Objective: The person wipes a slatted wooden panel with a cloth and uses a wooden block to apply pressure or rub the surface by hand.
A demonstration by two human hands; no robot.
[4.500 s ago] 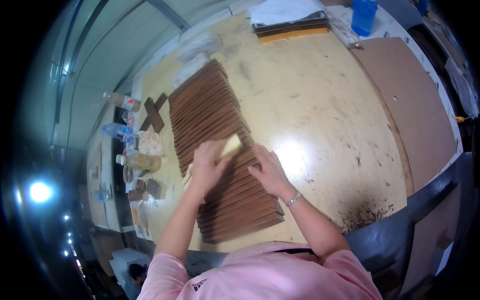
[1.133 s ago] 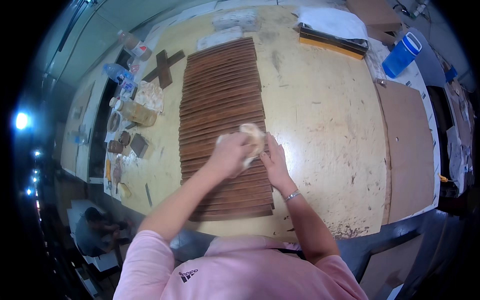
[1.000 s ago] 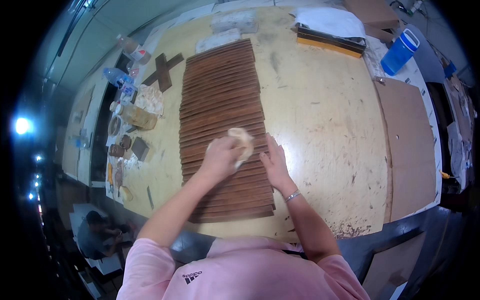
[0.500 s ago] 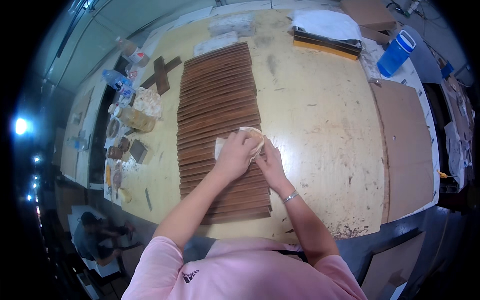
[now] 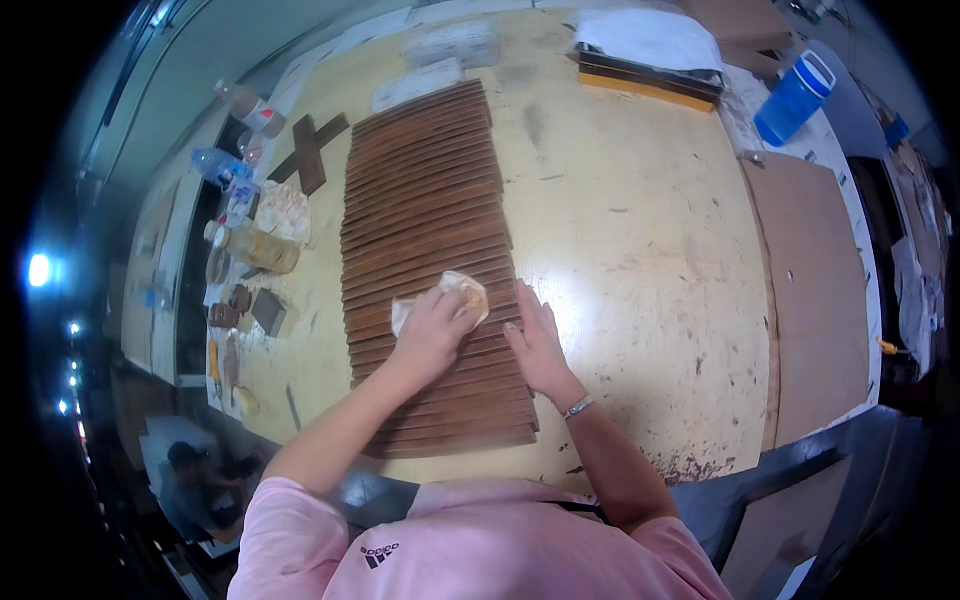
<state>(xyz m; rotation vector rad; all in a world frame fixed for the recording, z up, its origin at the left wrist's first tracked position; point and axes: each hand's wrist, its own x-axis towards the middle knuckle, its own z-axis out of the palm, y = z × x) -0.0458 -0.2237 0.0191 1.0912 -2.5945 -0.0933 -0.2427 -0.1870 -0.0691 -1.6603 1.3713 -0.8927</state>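
Observation:
A row of narrow dark brown wooden slats (image 5: 420,210) lies side by side across the middle of the table. On the slats, below the row's middle, my left hand (image 5: 432,328) is closed on a stained whitish cloth (image 5: 468,288) and presses it to the wood. Parts of the cloth stick out on both sides of the fingers. My right hand (image 5: 537,342) rests against the slats' right-hand ends, fingers stretched forward and thumb apart, with nothing held.
Left of the slats are crossed wood pieces (image 5: 310,155), plastic bottles (image 5: 225,170), a jar of yellowish liquid (image 5: 262,248), a crumpled cloth (image 5: 284,212) and a dark block (image 5: 269,312). Cardboard (image 5: 815,290) and a blue jug (image 5: 795,100) are at right. Another person (image 5: 195,490) sits lower left.
My left hand has slid the cloth leftward along the slats, away from their right ends. My right hand stays near those ends, now apart from the left.

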